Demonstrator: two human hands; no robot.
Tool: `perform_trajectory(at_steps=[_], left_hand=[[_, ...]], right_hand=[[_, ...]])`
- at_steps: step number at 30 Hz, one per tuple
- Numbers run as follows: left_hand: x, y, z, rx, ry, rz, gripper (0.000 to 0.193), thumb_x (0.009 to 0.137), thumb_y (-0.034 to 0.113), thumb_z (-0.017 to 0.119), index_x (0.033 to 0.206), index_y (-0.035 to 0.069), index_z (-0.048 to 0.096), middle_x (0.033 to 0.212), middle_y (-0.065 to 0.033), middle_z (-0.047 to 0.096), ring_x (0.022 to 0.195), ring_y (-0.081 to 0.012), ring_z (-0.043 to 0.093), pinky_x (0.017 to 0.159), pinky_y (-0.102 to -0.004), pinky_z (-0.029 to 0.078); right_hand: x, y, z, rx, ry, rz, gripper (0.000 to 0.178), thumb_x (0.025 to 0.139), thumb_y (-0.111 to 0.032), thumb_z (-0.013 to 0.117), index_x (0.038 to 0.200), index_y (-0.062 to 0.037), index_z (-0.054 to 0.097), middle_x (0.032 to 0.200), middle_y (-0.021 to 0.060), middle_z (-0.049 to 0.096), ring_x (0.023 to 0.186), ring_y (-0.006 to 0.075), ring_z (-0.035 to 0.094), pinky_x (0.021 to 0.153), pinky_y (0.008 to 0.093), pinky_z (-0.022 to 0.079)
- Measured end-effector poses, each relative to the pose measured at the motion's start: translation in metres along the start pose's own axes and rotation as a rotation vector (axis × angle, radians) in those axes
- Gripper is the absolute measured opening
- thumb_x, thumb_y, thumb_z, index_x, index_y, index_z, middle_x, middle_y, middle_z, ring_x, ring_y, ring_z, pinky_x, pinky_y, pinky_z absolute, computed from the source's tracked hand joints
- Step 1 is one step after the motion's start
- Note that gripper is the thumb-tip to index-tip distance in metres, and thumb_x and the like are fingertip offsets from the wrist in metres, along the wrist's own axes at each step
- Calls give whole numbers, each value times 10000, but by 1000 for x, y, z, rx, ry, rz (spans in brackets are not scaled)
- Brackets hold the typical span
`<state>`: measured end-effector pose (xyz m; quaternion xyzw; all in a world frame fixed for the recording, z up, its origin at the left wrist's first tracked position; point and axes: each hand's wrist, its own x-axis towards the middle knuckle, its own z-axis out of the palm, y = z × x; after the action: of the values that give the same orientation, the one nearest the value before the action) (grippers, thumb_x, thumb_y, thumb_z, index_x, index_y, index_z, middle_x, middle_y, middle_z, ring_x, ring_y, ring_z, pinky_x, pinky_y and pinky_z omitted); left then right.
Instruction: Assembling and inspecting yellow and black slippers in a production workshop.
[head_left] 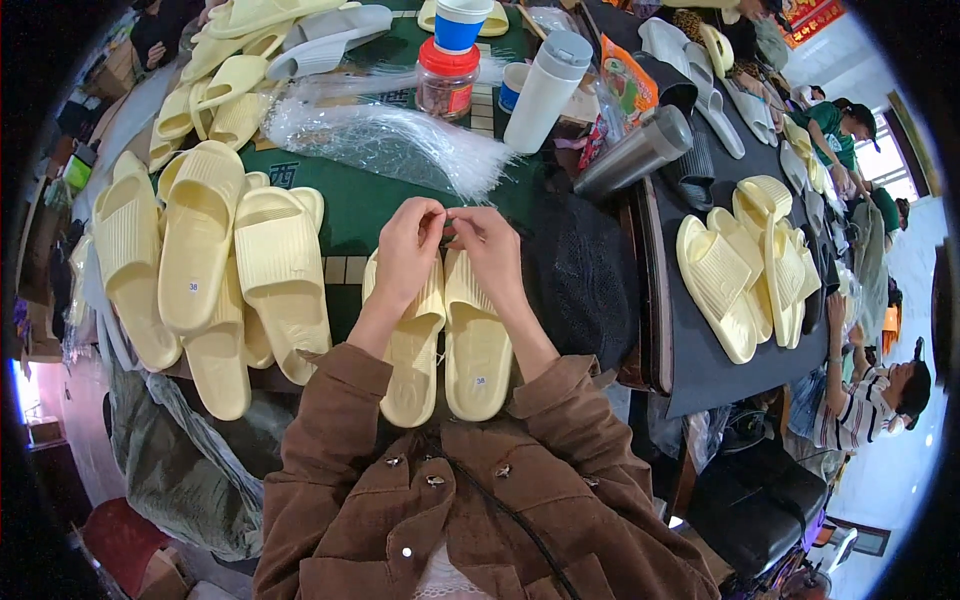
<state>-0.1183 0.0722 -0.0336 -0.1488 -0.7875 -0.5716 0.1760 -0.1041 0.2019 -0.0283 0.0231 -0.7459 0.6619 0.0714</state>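
A pair of pale yellow slide slippers lies side by side in front of me, the left slipper (410, 375) and the right slipper (478, 360), toes pointing away. Over their straps, my left hand (410, 248) and my right hand (487, 252) meet with fingertips pinched together. Whatever is between the fingertips is too small to make out. A thin clear strand shows between the two slippers at their inner edges. Just beyond my hands, a bundle of clear plastic strands (390, 135) in a bag lies on the green table (340, 215).
Stacked yellow slippers (200, 240) fill the left side, with more yellow slippers (745, 265) on a dark table at right. A white tumbler (548, 92), a red-lidded jar (447, 82) under a paper cup (462, 25), and a steel bottle (640, 150) stand beyond. Other people work at right.
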Motion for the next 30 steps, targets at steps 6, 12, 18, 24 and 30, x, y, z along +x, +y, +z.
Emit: perform_trajectory(at_steps=[6,12,18,24,30], left_hand=[[0,3,0,9,-19,-4,81,859,-18,590,937,-3,574,847,-104,588,693,-193,598,627,-296,483],[0,3,0,38,-66,5,81,860,4,597,939,3,577,856,-115,592,705,-228,610,631,-313,489],[-1,3,0,32,-91,-35,70,858,8,600,924,-1,580,844,-119,596,692,-237,610,624,-318,488],[-1,2,1,40,-98,-44,65,854,4,601,915,-2,581,840,-117,598,685,-230,612,617,-318,488],[-1,4,1,47,-51,7,79,847,-14,608,919,-3,579,832,-109,589,660,-208,586,607,-301,475]], right_hand=[[2,-2,0,40,20,41,167,920,-21,556,1058,32,634,950,80,665,827,139,667,679,257,551],[2,2,-1,53,2,73,137,917,-11,562,1033,44,610,927,78,667,827,117,656,684,250,546],[2,7,0,86,8,45,129,915,-10,566,1020,50,611,931,75,666,835,119,655,692,248,546],[1,2,0,100,29,63,126,913,-17,569,1007,50,620,932,75,667,830,118,656,690,242,538],[2,5,-1,32,31,70,107,906,-49,592,963,38,616,871,57,666,772,105,653,647,230,519]])
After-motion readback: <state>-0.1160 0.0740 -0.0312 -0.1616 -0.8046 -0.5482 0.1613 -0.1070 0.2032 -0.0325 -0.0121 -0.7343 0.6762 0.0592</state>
